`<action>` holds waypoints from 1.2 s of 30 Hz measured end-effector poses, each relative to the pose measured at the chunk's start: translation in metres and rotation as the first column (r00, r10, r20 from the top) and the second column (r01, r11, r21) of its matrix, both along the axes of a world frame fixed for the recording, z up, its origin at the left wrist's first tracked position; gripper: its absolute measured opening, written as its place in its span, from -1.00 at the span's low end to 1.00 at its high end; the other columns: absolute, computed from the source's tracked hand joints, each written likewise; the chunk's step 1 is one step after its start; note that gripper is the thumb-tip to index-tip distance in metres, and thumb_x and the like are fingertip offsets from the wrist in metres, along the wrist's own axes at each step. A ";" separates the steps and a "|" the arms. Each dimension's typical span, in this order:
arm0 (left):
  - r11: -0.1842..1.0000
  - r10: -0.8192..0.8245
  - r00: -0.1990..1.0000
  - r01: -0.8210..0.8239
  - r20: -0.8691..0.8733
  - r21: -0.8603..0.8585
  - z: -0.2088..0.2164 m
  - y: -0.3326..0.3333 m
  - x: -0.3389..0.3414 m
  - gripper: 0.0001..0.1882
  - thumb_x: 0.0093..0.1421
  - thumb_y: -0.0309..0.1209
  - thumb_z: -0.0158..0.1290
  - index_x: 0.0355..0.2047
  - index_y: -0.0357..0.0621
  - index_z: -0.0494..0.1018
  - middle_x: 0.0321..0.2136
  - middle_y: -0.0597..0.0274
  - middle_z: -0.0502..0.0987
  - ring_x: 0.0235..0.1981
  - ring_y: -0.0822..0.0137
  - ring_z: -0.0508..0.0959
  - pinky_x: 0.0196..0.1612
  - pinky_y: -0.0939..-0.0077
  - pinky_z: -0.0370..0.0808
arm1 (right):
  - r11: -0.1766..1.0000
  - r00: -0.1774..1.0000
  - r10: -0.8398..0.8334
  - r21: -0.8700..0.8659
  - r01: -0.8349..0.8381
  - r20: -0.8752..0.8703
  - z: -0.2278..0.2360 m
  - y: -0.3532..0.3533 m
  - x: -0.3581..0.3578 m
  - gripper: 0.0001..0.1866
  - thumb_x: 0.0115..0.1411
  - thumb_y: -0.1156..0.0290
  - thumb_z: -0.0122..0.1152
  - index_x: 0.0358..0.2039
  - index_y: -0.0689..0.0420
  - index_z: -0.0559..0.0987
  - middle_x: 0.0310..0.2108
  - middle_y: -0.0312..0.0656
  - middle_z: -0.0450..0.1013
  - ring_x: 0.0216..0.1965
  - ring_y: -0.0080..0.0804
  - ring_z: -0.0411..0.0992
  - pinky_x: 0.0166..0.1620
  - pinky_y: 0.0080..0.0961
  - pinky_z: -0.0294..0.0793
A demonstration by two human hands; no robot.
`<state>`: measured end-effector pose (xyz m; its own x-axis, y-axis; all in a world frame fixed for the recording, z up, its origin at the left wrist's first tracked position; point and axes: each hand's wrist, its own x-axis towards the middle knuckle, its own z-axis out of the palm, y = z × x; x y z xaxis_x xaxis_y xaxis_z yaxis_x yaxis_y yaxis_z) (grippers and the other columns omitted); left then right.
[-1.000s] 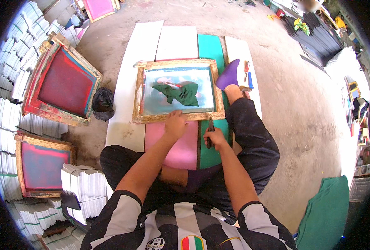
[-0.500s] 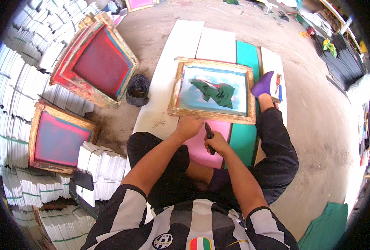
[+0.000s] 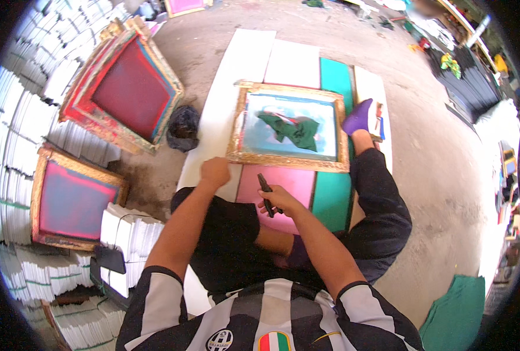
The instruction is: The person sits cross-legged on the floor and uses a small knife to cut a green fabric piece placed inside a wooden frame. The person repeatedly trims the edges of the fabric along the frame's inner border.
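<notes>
A wooden-framed screen lies on the boards before me, with a crumpled dark green cloth on its mesh. My right hand grips black pliers just below the frame's near edge, jaws pointing away from me. Off the frame's near left corner is my left hand, fingers curled closed; whether anything small is inside cannot be made out. My foot in a purple sock rests at the frame's right side.
White, green and pink boards lie under the frame. To the left stand more framed screens, a black plastic bag and bundled white stacks. Small tools lie beyond my foot; folded green material sits at the lower right.
My left hand has moved left, away from the frame's near edge. The pliers in my right hand have shifted slightly left, and the whole view has shifted a little.
</notes>
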<state>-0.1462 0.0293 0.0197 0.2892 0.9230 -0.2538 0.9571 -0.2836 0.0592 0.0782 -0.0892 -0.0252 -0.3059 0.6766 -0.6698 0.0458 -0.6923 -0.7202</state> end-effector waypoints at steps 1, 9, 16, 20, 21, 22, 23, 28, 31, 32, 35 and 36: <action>0.999 0.045 0.998 -0.046 -0.031 -0.009 0.000 0.003 -0.008 -0.81 0.10 -0.38 0.09 -0.40 -0.20 0.64 -0.35 -0.07 0.66 -0.27 -0.05 0.68 -0.18 0.09 0.61 | 1.000 1.000 -0.023 -0.010 0.023 0.004 0.002 -0.003 0.004 -0.54 0.36 0.12 0.11 0.12 0.13 0.38 -0.25 0.06 0.56 -0.39 -0.19 0.60 -0.41 -0.21 0.59; 0.977 0.205 0.966 -0.211 -0.159 -0.021 -0.024 0.005 -0.029 -0.83 0.13 -0.40 0.13 -0.29 -0.13 0.65 -0.25 -0.02 0.66 -0.17 0.04 0.68 -0.16 0.19 0.62 | 0.948 0.938 -0.317 0.005 0.319 0.142 -0.007 -0.022 0.078 -0.66 0.31 0.25 0.15 -0.04 0.20 0.41 -0.42 -0.05 0.51 -0.54 -0.26 0.55 -0.52 -0.29 0.54; 0.994 0.112 0.981 -0.114 -0.159 0.000 -0.010 -0.002 -0.004 -0.84 0.11 -0.34 0.17 -0.33 -0.09 0.65 -0.29 0.02 0.67 -0.19 0.06 0.68 -0.17 0.19 0.62 | 0.905 0.842 -0.410 0.036 0.425 0.352 -0.010 -0.025 0.146 -0.68 0.31 0.27 0.17 -0.10 0.25 0.42 -0.46 -0.09 0.45 -0.58 -0.28 0.50 -0.55 -0.27 0.48; 0.999 -0.011 0.997 0.013 -0.081 0.033 0.001 -0.005 0.040 -0.78 0.05 -0.27 0.23 -0.31 -0.08 0.63 -0.30 0.06 0.65 -0.21 0.06 0.67 -0.20 0.12 0.61 | 0.919 0.788 -0.330 -0.015 0.394 0.520 -0.016 -0.025 0.180 -0.70 0.31 0.29 0.17 -0.10 0.24 0.43 -0.46 -0.12 0.43 -0.59 -0.31 0.47 -0.58 -0.24 0.41; 0.997 -0.050 0.998 0.052 -0.039 0.058 -0.006 -0.004 0.049 -0.76 0.03 -0.26 0.24 -0.30 -0.08 0.63 -0.29 0.06 0.65 -0.19 0.05 0.66 -0.18 0.11 0.60 | 0.926 0.780 -0.314 -0.008 0.378 0.542 -0.020 -0.024 0.184 -0.70 0.31 0.29 0.17 -0.10 0.24 0.43 -0.46 -0.12 0.43 -0.60 -0.31 0.46 -0.58 -0.24 0.40; 0.992 -0.092 0.996 0.091 0.004 0.081 -0.011 -0.003 0.060 -0.73 0.02 -0.25 0.26 -0.29 -0.08 0.62 -0.27 0.06 0.64 -0.16 0.05 0.65 -0.16 0.09 0.59 | 0.930 0.778 -0.299 -0.015 0.368 0.552 -0.019 -0.023 0.187 -0.70 0.31 0.30 0.17 -0.10 0.25 0.42 -0.46 -0.12 0.42 -0.60 -0.31 0.45 -0.58 -0.24 0.39; 0.983 -0.144 0.989 0.140 0.026 0.115 -0.011 -0.006 0.071 -0.73 0.01 -0.25 0.27 -0.29 -0.08 0.62 -0.23 0.06 0.62 -0.12 0.05 0.62 -0.11 0.09 0.56 | 0.934 0.778 -0.283 -0.022 0.355 0.561 -0.016 -0.021 0.189 -0.70 0.31 0.30 0.17 -0.10 0.25 0.42 -0.46 -0.13 0.42 -0.59 -0.31 0.45 -0.58 -0.24 0.39; 0.921 -0.364 0.911 0.321 0.194 0.221 -0.015 -0.023 0.133 -0.69 -0.03 -0.27 0.29 -0.27 -0.10 0.60 -0.03 0.06 0.49 0.08 0.03 0.45 0.15 0.07 0.40 | 0.956 0.763 -0.169 -0.085 0.282 0.624 -0.020 -0.011 0.202 -0.71 0.33 0.32 0.15 -0.12 0.30 0.41 -0.44 -0.09 0.41 -0.56 -0.27 0.45 -0.59 -0.20 0.37; 0.902 -0.423 0.881 0.386 0.212 0.194 -0.014 -0.029 0.158 -0.67 0.04 -0.23 0.25 -0.22 -0.15 0.58 0.10 -0.01 0.42 0.19 -0.06 0.37 0.20 -0.03 0.35 | 0.955 0.779 -0.126 -0.137 0.262 0.614 -0.019 -0.004 0.204 -0.68 0.32 0.32 0.15 -0.11 0.33 0.40 -0.42 -0.04 0.41 -0.53 -0.20 0.47 -0.57 -0.12 0.42; 0.901 -0.427 0.881 0.395 0.204 0.181 -0.015 -0.031 0.165 -0.66 0.03 -0.24 0.26 -0.22 -0.16 0.58 0.11 -0.01 0.41 0.19 -0.05 0.36 0.22 -0.04 0.33 | 0.954 0.786 -0.117 -0.151 0.258 0.607 -0.017 -0.002 0.204 -0.68 0.32 0.33 0.15 -0.10 0.34 0.40 -0.42 -0.03 0.42 -0.53 -0.18 0.48 -0.57 -0.09 0.44; 0.900 -0.429 0.879 0.395 0.207 0.187 -0.025 -0.037 0.178 -0.64 0.00 -0.27 0.28 -0.20 -0.17 0.58 0.10 0.02 0.40 0.19 0.00 0.37 0.26 -0.04 0.29 | 0.947 0.798 -0.093 -0.194 0.256 0.595 -0.008 0.002 0.203 -0.67 0.31 0.34 0.15 -0.07 0.35 0.40 -0.42 -0.01 0.42 -0.52 -0.13 0.50 -0.54 0.01 0.48; 0.900 -0.422 0.878 0.377 0.224 0.219 -0.036 -0.038 0.181 -0.63 -0.03 -0.30 0.29 -0.20 -0.16 0.58 0.08 0.05 0.41 0.18 0.04 0.37 0.26 -0.02 0.29 | 0.942 0.797 -0.091 -0.207 0.262 0.597 -0.004 0.004 0.202 -0.67 0.31 0.35 0.15 -0.06 0.34 0.40 -0.42 -0.01 0.43 -0.52 -0.12 0.50 -0.53 0.03 0.49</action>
<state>0.0343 -0.0085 -0.0160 0.6766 0.7359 0.0258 0.7163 -0.6659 0.2086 0.2803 -0.0853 -0.0296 0.2977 0.4497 -0.8421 0.2464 -0.8884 -0.3873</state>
